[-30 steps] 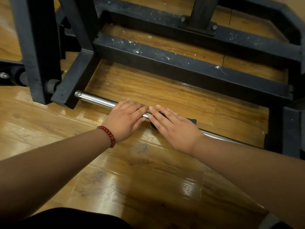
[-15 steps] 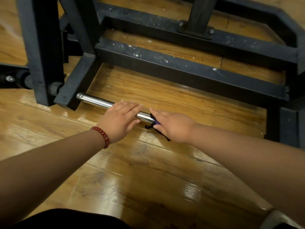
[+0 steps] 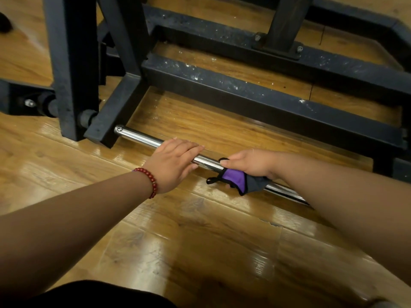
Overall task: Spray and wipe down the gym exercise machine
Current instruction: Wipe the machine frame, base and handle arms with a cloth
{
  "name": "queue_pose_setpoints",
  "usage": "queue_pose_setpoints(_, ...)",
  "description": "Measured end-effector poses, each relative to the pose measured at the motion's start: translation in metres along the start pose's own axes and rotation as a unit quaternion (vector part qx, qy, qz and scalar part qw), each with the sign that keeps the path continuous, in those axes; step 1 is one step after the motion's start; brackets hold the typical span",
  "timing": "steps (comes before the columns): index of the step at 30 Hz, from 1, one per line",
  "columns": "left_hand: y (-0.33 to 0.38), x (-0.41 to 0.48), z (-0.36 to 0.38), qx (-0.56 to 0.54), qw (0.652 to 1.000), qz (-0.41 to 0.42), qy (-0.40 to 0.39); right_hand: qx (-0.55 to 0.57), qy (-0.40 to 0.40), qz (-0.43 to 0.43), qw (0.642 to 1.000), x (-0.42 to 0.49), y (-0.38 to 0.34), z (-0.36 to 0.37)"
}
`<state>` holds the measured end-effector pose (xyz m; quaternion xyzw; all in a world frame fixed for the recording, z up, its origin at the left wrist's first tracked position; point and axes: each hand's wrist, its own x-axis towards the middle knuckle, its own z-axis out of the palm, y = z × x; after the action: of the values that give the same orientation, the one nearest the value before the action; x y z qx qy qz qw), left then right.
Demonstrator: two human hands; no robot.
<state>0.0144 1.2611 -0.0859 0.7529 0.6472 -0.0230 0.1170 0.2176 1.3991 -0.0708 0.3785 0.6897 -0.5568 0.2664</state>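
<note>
Polished chrome bar (image 3: pixel 138 135); left hand (image 3: pixel 175 162) rests flat on it, fingers straight; right hand (image 3: pixel 251 163) grips purple-and-grey cloth (image 3: pixel 235 180) wrapped over the bar.

Bare forearms, dark-red bead bracelet (image 3: pixel 148 182) at the left hand's (image 3: pixel 175 162) wrist, black garment (image 3: pixel 100 294) over the lap

A gym: a heavy black steel machine frame (image 3: pixel 255 92) with a chrome bar (image 3: pixel 142 136) stands on glossy wood-plank floor (image 3: pixel 200 241).

Both hands on the bar (image 3: pixel 142 137), frame (image 3: pixel 244 90) behind it.
</note>
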Motion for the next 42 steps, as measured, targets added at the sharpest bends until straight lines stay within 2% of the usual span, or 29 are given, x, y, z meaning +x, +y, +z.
queue_pose_setpoints(5,-0.002,0.0,0.004,0.002,1.0,-0.014,0.005,0.096,-0.039,0.023,0.994,-0.003,0.01,-0.006)
queue_pose_setpoints(9,-0.002,0.0,0.005,0.001,1.0,-0.011,0.007,0.113,-0.036,-0.003,0.993,0.017,-0.016,0.004)
queue_pose_setpoints(11,-0.003,0.0,0.005,-0.001,1.0,-0.007,0.002,0.137,-0.061,-0.01,0.989,0.021,-0.021,0.006)
queue_pose_setpoints(18,-0.004,0.002,-0.002,-0.04,0.999,-0.012,-0.016,0.159,-0.152,0.046,0.974,-0.01,0.037,-0.014)
queue_pose_setpoints(24,-0.006,0.005,-0.005,-0.051,0.998,-0.019,-0.03,0.186,-0.078,0.001,0.98,0.021,-0.012,0.007)
queue_pose_setpoints(27,-0.009,0.001,-0.004,-0.055,0.998,-0.022,-0.022,0.046,0.001,-0.038,0.998,0.025,-0.025,0.012)
queue_pose_setpoints(31,-0.019,-0.013,-0.004,-0.043,0.998,-0.025,0.027,-0.131,0.083,-0.077,0.985,0.007,-0.026,0.021)
queue_pose_setpoints(35,-0.028,-0.018,-0.003,-0.014,0.999,-0.028,0.029,-0.349,0.187,-0.13,0.909,0.019,-0.039,0.045)
queue_pose_setpoints(38,-0.034,-0.022,-0.002,-0.005,0.999,-0.033,0.041,-0.444,0.265,-0.152,0.842,0.029,-0.049,0.066)
queue_pose_setpoints(42,-0.049,-0.037,0.0,-0.001,0.998,-0.045,0.038,-0.518,0.262,-0.16,0.798,0.005,-0.016,0.076)
